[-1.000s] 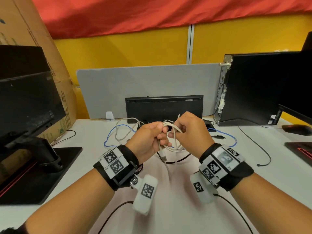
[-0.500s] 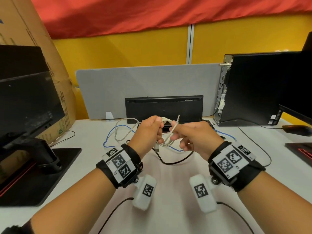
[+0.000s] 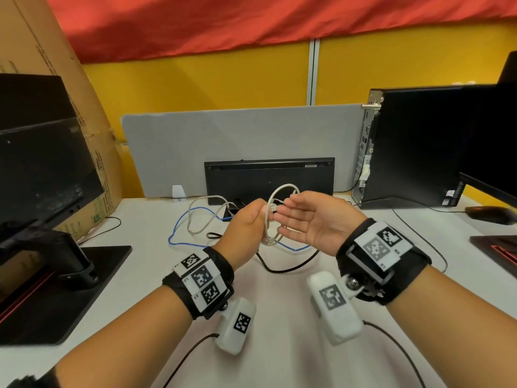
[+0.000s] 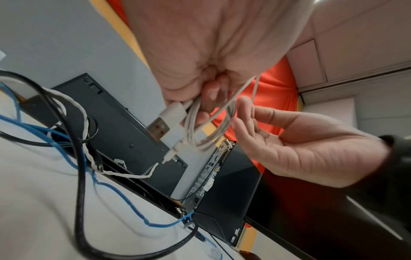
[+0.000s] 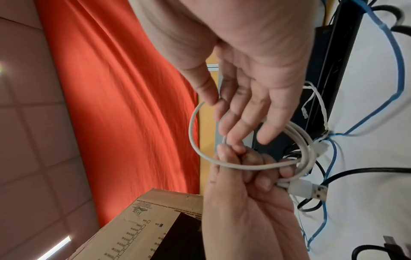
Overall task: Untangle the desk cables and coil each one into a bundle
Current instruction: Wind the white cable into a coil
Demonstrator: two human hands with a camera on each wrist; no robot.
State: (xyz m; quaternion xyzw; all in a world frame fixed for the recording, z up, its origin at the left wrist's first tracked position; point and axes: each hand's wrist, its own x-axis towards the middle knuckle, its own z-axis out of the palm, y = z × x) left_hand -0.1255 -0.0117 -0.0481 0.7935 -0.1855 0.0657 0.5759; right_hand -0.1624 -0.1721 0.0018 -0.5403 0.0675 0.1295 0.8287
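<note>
Winding the white USB cable (image 3: 270,219) into its bundle, held in the air above the white desk (image 3: 279,317), between both hands and in front of the black keyboard (image 3: 268,177) stood on edge.

Left hand (image 3: 246,228): fingers curled tight round the gathered turns, thumb on top, both plugs trapped at the bottom of the fist. Right hand (image 3: 316,219): palm up, fingers nearly straight and spread; in the right wrist view thumb and forefinger meet lightly at the last loose loop, guiding more than gripping.

To do this step well, probably:
- Keep the left fist closed so the turns cannot spring apart.
- Lay the loose loop down at the same size as the others, with no twist forced in.
- Leave the tail short enough to tuck through the coil.

Orientation: coil oval, long axis roughly upright, tilted slightly; top loop arching above the left thumb, bottom of the coil hanging below the fist. USB-A plug (image 4: 164,123) sticking out from the fingers, pointing down toward the desk; the small plug (image 4: 171,153) hanging below it, tip down too.

Still loose on the desk behind: blue cable (image 3: 179,231), grey cable (image 3: 195,217), black cable (image 3: 291,266), overlapping one another, not yet coiled.
</note>
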